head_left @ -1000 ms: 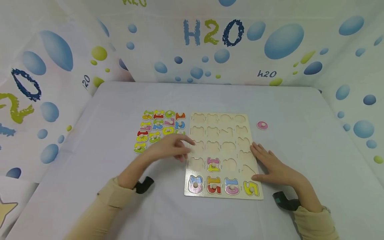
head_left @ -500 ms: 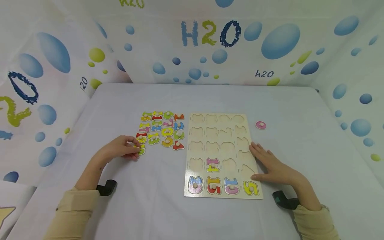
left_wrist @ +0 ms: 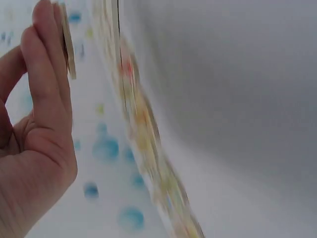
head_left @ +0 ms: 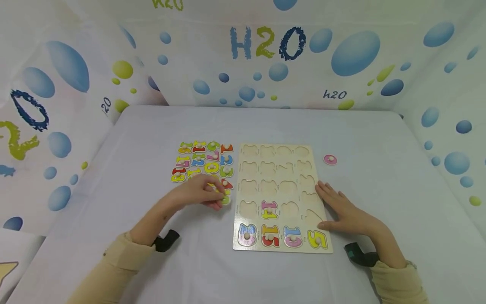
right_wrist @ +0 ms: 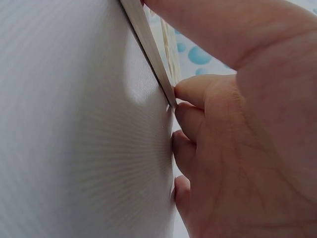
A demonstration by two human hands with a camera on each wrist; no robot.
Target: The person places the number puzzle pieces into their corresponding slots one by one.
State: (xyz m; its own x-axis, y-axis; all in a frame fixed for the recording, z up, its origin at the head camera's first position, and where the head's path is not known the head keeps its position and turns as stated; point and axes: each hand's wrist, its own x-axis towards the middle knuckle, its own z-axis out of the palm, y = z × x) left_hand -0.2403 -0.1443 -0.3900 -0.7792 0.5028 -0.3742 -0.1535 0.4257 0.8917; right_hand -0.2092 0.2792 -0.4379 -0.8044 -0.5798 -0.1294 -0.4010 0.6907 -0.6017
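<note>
My left hand (head_left: 201, 191) pinches a yellow-green number puzzle piece (head_left: 226, 199), raised between the loose pieces and the board. Its fingers hide much of the piece; in the left wrist view the piece's thin wooden edge (left_wrist: 68, 44) shows beside the fingers. The wooden number puzzle board (head_left: 258, 217) lies flat, with 14, 15, 10, 5 and a blue-pink number set in its lower recesses. My right hand (head_left: 347, 213) rests at the board's right edge with straight fingers; the thumb and fingertips touch that edge (right_wrist: 148, 49) in the right wrist view.
Loose number pieces, such as the 18 (head_left: 178, 174) and the blue 2 (head_left: 226, 159), lie in rows left of the board, partly behind the left hand. A pink oval piece (head_left: 330, 159) lies right of the board. A white cloth (head_left: 284, 278) covers the table.
My left hand went left from the board to the lower-left loose piece, took hold of that yellow-green number and carried it right, toward the board. The right hand has stayed put.
</note>
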